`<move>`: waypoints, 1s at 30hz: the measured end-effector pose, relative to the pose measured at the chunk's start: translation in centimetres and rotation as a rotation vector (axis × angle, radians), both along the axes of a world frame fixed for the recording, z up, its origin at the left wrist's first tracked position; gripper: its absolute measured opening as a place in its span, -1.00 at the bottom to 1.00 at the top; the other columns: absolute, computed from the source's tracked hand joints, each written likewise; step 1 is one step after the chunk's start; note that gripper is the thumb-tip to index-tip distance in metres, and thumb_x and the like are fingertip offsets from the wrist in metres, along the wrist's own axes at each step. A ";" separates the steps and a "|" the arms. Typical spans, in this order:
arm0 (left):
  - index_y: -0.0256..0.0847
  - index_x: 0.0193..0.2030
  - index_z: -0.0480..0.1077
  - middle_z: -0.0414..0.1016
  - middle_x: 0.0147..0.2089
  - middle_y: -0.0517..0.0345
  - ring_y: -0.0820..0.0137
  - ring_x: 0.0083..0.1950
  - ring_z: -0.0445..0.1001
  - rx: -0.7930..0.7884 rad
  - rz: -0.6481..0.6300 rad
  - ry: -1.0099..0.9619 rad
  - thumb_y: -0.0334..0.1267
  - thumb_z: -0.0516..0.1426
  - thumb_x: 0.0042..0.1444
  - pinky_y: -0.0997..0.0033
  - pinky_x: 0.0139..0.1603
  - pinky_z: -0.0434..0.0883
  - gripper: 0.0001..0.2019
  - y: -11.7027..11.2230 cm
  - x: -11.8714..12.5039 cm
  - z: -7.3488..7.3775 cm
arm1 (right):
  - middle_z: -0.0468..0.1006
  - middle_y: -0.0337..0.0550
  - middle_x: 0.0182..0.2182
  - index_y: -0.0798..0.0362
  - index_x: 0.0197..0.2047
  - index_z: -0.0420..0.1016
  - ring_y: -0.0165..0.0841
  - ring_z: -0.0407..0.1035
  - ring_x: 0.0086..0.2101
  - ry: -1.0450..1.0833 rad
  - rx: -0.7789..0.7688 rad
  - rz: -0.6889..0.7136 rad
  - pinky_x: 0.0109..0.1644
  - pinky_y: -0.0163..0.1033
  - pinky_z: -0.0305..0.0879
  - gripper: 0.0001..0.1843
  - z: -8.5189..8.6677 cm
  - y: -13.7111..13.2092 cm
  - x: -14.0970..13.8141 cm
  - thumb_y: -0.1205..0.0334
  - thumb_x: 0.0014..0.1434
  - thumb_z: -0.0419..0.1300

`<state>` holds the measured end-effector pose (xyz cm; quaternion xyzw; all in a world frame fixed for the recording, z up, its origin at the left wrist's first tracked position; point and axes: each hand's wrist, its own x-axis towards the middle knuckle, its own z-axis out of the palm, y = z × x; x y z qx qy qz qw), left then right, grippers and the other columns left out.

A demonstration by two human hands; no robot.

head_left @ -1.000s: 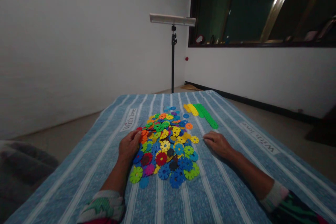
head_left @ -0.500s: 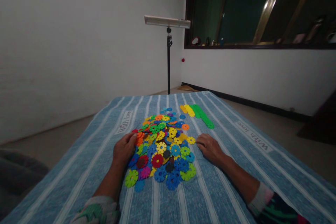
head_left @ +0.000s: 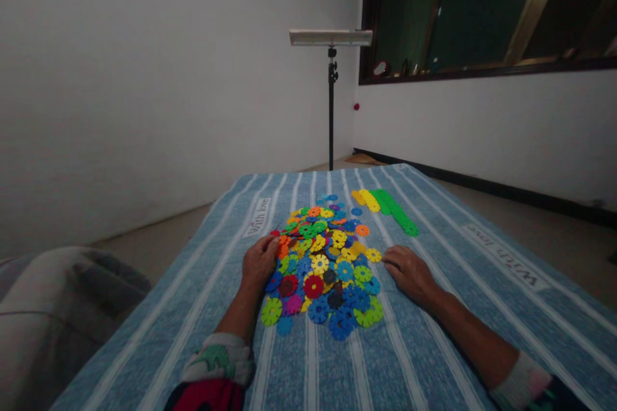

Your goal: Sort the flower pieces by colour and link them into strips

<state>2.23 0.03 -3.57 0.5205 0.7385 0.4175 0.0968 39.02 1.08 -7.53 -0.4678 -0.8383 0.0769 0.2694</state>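
A heap of flat plastic snowflake discs point(head_left: 319, 263) in many colours lies on the striped cloth. At the heap's left edge rests my left hand point(head_left: 259, 261), its loosely bent fingers against orange and red discs; it grips nothing I can see. My right hand point(head_left: 407, 271) lies on the cloth to the right, fingers slightly bent and a little apart, with nothing visible in them. Its fingertips are close to a yellow disc point(head_left: 374, 255) at the heap's right side; whether they touch is unclear. Behind the heap are rows of overlapped discs, orange, yellow point(head_left: 370, 200) and green point(head_left: 402, 218).
Blue cloth point(head_left: 193, 308) with white stripes covers the table. A lamp point(head_left: 331, 38) on a black stand is behind the far edge. Grey fabric point(head_left: 62, 314) bulges at the lower left. A dark window point(head_left: 472, 9) is at the upper right.
The view has turned left, so everything appears shifted to the right. Against the heap, both hands stay about where they were, and the discs look unmoved.
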 end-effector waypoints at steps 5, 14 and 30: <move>-0.23 -0.09 0.55 0.64 -0.12 0.04 0.22 -0.05 0.54 0.011 -0.007 -0.004 -0.03 0.00 0.06 0.35 -0.03 0.41 -0.55 -0.4 0.3 0.3 | 0.54 -0.08 -0.18 0.02 -0.23 0.56 -0.26 0.35 -0.13 0.019 0.012 0.005 0.01 -0.16 0.23 -0.74 -0.2 -0.1 0.0 0.34 0.22 0.03; -0.27 -0.10 0.55 0.64 -0.15 0.04 0.22 -0.10 0.54 0.008 -0.016 -0.031 -0.01 -0.01 0.04 0.36 -0.05 0.41 -0.52 -0.4 0.5 0.4 | 0.53 -0.10 -0.23 0.04 -0.27 0.55 -0.28 0.35 -0.15 0.038 -0.005 0.023 0.01 -0.17 0.22 -0.75 0.1 0.2 -0.1 0.32 0.24 0.03; -0.21 -0.13 0.56 0.64 -0.17 0.08 0.23 -0.13 0.54 0.011 0.005 -0.017 -0.01 0.01 0.03 0.36 -0.07 0.40 -0.56 -0.1 0.2 0.1 | 0.52 -0.10 -0.22 0.02 -0.22 0.53 -0.28 0.34 -0.16 -0.008 -0.028 -0.081 -0.03 -0.20 0.20 -0.78 0.6 0.4 -0.6 0.24 0.24 0.04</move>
